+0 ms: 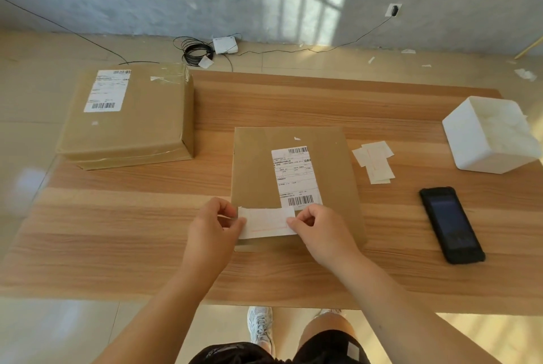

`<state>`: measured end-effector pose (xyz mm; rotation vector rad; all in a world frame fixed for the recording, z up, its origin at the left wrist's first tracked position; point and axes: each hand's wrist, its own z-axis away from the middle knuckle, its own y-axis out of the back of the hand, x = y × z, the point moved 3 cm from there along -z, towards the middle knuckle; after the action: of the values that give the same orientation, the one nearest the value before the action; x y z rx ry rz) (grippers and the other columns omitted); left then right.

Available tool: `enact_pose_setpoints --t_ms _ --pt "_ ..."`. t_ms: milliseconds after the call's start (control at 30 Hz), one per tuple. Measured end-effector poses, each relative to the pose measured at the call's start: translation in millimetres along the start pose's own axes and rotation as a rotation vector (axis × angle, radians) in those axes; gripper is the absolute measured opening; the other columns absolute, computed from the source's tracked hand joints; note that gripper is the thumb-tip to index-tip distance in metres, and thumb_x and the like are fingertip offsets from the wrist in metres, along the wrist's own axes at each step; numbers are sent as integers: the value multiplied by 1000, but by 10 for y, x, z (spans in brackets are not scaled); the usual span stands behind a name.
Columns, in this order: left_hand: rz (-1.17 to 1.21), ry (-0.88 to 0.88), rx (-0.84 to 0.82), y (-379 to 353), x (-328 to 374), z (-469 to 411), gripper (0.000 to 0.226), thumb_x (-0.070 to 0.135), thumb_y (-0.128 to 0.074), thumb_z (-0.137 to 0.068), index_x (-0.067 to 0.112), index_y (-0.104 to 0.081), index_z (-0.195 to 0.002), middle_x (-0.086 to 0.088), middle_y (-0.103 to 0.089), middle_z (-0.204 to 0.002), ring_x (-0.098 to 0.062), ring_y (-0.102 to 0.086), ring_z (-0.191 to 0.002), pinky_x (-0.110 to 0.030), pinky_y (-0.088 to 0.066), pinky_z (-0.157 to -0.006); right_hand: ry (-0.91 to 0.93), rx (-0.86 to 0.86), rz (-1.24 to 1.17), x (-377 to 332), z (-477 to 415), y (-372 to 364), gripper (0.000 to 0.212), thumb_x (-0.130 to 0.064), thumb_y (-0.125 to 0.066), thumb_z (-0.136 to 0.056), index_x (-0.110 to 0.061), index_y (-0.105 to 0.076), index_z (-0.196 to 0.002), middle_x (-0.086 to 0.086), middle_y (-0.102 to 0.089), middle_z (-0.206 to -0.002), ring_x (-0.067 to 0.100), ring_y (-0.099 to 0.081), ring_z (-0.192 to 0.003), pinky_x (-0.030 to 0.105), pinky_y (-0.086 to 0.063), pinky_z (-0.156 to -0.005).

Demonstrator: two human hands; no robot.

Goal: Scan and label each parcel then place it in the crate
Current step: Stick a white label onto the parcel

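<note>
Over the flat brown cardboard parcel's [296,187] near edge, left hand [213,227] and right hand [318,231] pinch opposite ends of a white rectangular label [266,222], long axis left-right.

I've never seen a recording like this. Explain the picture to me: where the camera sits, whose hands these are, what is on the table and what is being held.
There is no machine here. A person works with bare hands, and the only camera is worn on their head, looking forward and down. The left hand and the right hand each pinch one end of a white label, holding it over the near edge of a flat brown parcel that already carries a printed shipping label. Also on the wooden table are a larger taped box, a few loose paper slips, a black handheld device and a white box.
</note>
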<state>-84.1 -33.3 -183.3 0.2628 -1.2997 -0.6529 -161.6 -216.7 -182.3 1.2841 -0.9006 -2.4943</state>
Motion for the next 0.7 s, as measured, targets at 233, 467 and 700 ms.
enact_pose_setpoints --t_ms 233,467,700 --pt "-144 -196 40 -5 -108 -51 17 7 -70 -78 14 -55 -77 3 -55 -82 -7 -55 -75 -5 -38 -64 31 22 211 -49 6 -104 21 -42 -56 -92 -23 -58 -82 -10 -59 -75 9 -55 -71 30 -45 -64" --pt "-194 -260 7 -11 -150 -93 16 6 -69 -78 15 -56 -75 5 -53 -81 -7 -55 -75 -4 -38 -66 37 17 261 -38 -33 -121 20 -42 -55 -91 -25 -55 -80 -11 -57 -75 8 -54 -70 28 -42 -61" --pt "-251 -289 7 7 -193 -130 9 14 -69 -82 17 -62 -86 4 -50 -88 -4 -50 -73 -4 -34 -62 67 53 310 -30 -64 -131 18 -36 -59 -89 -23 -51 -78 -10 -56 -79 12 -53 -74 29 -41 -61"
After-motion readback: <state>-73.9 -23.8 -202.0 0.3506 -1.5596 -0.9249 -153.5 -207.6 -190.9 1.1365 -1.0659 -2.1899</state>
